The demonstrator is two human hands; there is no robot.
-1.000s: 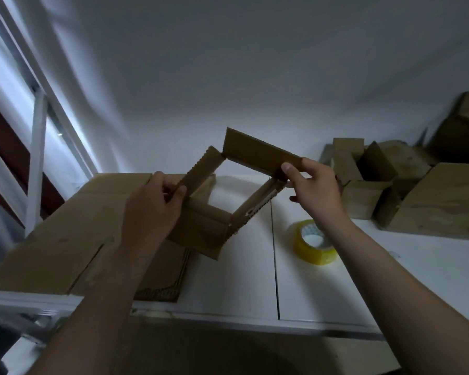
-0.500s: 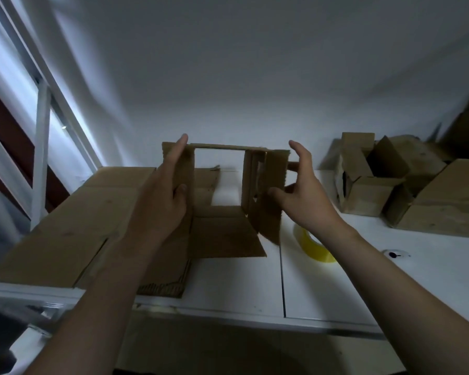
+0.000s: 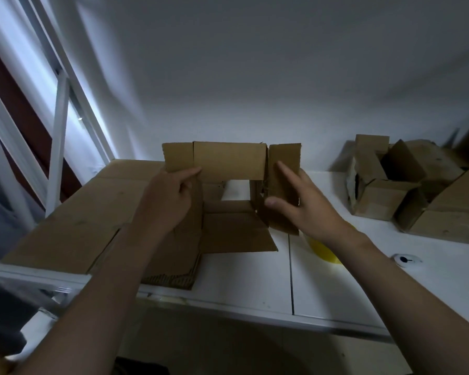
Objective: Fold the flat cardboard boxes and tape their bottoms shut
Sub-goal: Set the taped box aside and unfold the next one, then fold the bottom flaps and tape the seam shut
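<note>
Over table [image 3: 244,280], left fingers [image 3: 188,173] grip box [image 3: 228,158], opening toward camera; right fingers [image 3: 287,172] press flat

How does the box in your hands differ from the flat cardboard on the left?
The held box is opened into a hollow shape with flaps out; the flat cardboard is collapsed. The held box stands between left hand and right hand; the flat cardboard lies on the table. Both are brown.

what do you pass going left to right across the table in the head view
flat cardboard sheets → left hand → half-folded box → right hand → folded boxes; the yellow tape roll is left out because it lies partly under the right wrist
</note>
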